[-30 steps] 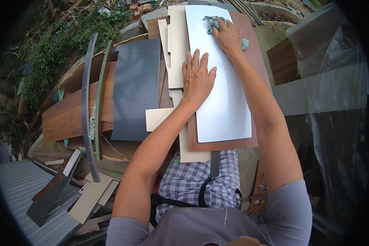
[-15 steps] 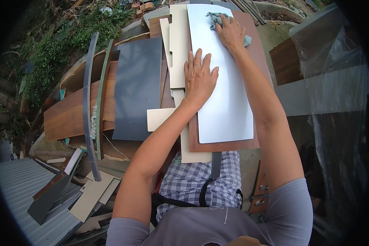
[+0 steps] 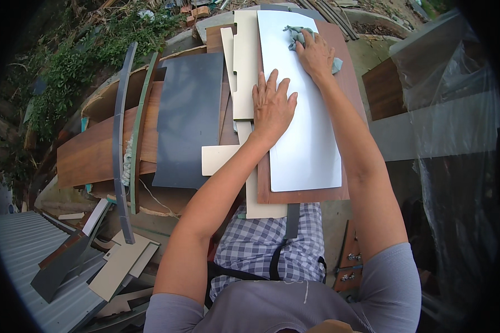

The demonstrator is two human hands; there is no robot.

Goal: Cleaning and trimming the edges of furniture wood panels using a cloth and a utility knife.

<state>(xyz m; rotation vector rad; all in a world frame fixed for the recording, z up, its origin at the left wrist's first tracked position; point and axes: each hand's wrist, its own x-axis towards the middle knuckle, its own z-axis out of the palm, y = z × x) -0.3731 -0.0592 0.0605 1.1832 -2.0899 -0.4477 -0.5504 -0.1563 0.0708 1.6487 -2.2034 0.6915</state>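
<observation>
A long white glossy panel (image 3: 305, 150) lies on a larger brown wood-grain board (image 3: 344, 72) in front of me. My left hand (image 3: 273, 108) rests flat with spread fingers on the panel's left side, holding nothing. Toward the far right end, my right hand (image 3: 316, 57) presses a crumpled grey-green cloth (image 3: 298, 36) onto the white surface. Part of the cloth is hidden under the fingers, and a bit of it sticks out past the hand's right side. Cream-coloured boards with notches (image 3: 244, 72) lie along the left edge of the brown board.
Left of the stack are a dark grey panel (image 3: 189, 122), a curved grey strip (image 3: 118, 127) and a green-edged strip (image 3: 140, 127). Offcuts (image 3: 122, 266) lie on corrugated metal sheeting (image 3: 16, 250) at lower left. Clear plastic sheeting (image 3: 450, 166) hangs over boards at right.
The right hand and cloth have slid slightly nearer to me along the white panel. The left hand stays in its place on the panel; the whole view has shifted a little.
</observation>
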